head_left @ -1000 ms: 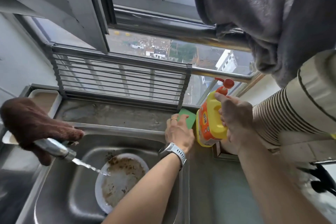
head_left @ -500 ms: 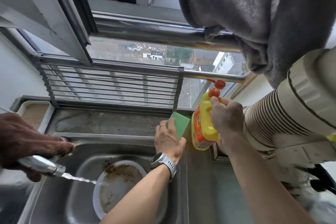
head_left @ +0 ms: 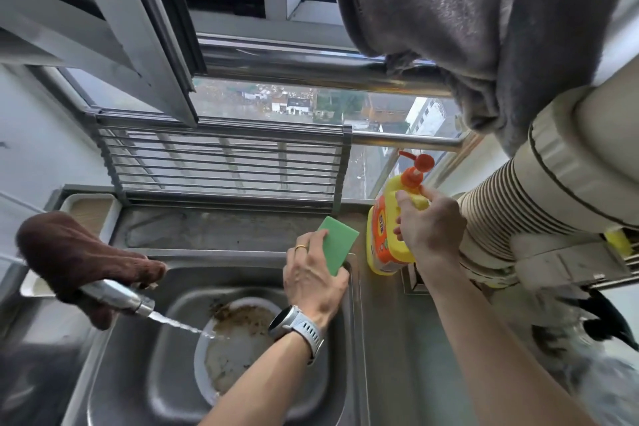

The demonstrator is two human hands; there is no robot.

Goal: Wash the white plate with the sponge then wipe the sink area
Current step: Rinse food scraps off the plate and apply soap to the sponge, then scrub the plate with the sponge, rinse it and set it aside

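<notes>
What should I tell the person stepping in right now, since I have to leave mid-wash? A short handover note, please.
Hands: left hand holds the green sponge over the sink's right rim; right hand grips the yellow soap bottle standing on the counter, just below its orange pump.
Things: white plate lies in the sink, smeared with brown residue; the tap, wrapped in a brown cloth, runs water onto it.
Done: sponge picked up, plate being wetted.
Left: soap the sponge, scrub and rinse the plate, then wipe the sink area.
</notes>
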